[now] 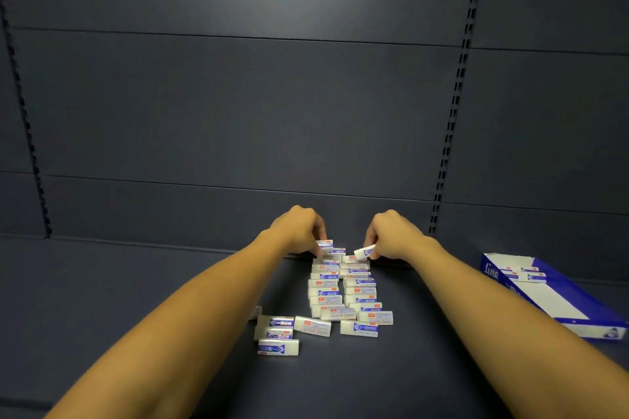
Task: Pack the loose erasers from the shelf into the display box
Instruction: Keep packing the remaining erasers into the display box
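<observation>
Erasers [343,292], white with blue sleeves, sit in two messy rows; left hand [299,230] pinches one, right hand [391,236] pinches another.

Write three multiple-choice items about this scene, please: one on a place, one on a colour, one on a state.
1. Where is the box relative to the pile of erasers?
A. to its right
B. to its left
C. on top of it

2. What colour are the box's sides?
A. red
B. blue
C. green

3. What is the right hand doing?
A. lying flat
B. pinching an eraser
C. holding the box

Answers:
1 A: it lies at the right edge of the shelf.
2 B: its walls are blue.
3 B: the fingers pinch one at the pile's far end.
</observation>
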Tool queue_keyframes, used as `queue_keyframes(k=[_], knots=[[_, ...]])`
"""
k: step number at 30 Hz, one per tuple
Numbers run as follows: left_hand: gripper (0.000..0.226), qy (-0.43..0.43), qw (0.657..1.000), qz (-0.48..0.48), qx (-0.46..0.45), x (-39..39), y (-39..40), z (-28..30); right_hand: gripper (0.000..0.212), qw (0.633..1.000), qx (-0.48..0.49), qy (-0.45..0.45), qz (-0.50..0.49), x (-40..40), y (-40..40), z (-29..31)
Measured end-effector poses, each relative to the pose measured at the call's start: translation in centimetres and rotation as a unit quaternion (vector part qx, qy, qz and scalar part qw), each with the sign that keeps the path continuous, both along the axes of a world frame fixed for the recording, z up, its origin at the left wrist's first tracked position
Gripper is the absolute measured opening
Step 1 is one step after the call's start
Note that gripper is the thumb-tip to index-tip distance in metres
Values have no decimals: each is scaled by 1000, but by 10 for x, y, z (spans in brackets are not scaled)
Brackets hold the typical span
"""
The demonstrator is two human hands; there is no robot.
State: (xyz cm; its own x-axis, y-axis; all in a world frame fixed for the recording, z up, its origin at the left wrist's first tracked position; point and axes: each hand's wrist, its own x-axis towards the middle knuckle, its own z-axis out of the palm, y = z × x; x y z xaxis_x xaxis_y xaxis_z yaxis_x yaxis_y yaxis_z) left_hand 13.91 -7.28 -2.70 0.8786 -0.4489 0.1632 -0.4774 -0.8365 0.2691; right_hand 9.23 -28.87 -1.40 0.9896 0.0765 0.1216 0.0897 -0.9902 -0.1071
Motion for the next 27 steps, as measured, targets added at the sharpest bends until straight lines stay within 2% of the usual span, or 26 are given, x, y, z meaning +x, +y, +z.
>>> queue_keyframes(k=[8,14,27], knots=[[23,-29,999,-34,-7,4,-35,2,24,995,5,-24,-99,-30,-25,8],[12,-3,998,-62,-31,-2,-59,3,24,987,9,-34,-157,-58,-40,9],[17,-6,994,-105,-17,-43,-116,18,20,980,36,-40,-193,-121,-91,15]])
